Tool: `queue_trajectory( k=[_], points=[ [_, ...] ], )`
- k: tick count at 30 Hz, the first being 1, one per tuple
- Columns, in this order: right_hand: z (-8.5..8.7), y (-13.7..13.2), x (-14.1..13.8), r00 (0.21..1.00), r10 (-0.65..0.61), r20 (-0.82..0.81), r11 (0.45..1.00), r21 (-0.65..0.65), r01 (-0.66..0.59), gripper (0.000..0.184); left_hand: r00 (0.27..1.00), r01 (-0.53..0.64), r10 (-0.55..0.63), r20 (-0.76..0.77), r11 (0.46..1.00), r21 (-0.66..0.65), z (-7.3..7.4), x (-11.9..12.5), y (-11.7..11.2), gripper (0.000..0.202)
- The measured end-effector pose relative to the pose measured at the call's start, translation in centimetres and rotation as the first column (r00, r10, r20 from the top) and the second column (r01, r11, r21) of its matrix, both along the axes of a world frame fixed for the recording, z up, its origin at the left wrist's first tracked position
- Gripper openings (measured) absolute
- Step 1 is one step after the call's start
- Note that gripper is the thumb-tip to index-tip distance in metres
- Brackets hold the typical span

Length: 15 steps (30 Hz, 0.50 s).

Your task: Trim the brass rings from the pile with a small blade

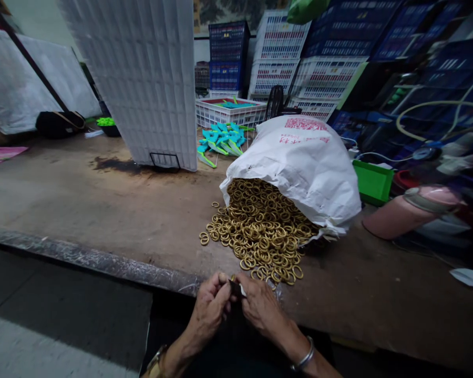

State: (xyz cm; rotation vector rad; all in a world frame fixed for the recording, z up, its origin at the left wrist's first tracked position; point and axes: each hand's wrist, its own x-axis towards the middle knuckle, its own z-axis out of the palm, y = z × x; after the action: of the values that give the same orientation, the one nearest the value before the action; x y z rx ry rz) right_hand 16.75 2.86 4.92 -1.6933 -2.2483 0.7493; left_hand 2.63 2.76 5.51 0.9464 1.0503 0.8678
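Observation:
My left hand (pixel 213 299) and my right hand (pixel 260 302) meet at the table's front edge, just in front of a pile of brass-coloured rings (pixel 266 241). The fingers of both are closed. A small dark strip-like piece (pixel 235 288) with a pale end sits between them, against my right fingers. One gold-coloured ring (pixel 233 277) partly shows between the fingertips; which hand grips it is unclear. What my left fingers pinch is mostly hidden. The rings spill from the mouth of a white woven sack (pixel 299 157) lying on its side.
On the brown table (pixel 102 210) a tall translucent ribbed panel (pixel 157 94) stands at left. Behind are turquoise and lime plastic pieces (pixel 223 139) and a white crate (pixel 230 113). A green tray (pixel 372 181) and a pink cylinder (pixel 410 212) lie right. Stacked crates (pixel 279 47) line the back.

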Motion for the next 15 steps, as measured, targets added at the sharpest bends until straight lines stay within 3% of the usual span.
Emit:
queue_trajectory(
  k=[5,11,15],
  points=[
    [0.3,0.5,-0.7,0.991,-0.011,0.132,1.000,-0.025,0.014,0.032,1.000,-0.005,0.006,0.002,0.999,-0.051,-0.3,-0.6,-0.2,0.031],
    [0.7,0.6,-1.9,0.994,0.030,0.108,1.000,-0.008,-0.029,0.031,0.998,-0.067,0.066,-0.010,0.994,-0.090,0.1,-1.3,-0.3,0.032],
    [0.1,0.9,-2.3,0.990,0.041,0.137,0.998,0.039,-0.046,0.029,0.998,-0.061,0.061,0.000,0.997,-0.043,-0.1,-1.7,-0.3,0.032]
  ],
)
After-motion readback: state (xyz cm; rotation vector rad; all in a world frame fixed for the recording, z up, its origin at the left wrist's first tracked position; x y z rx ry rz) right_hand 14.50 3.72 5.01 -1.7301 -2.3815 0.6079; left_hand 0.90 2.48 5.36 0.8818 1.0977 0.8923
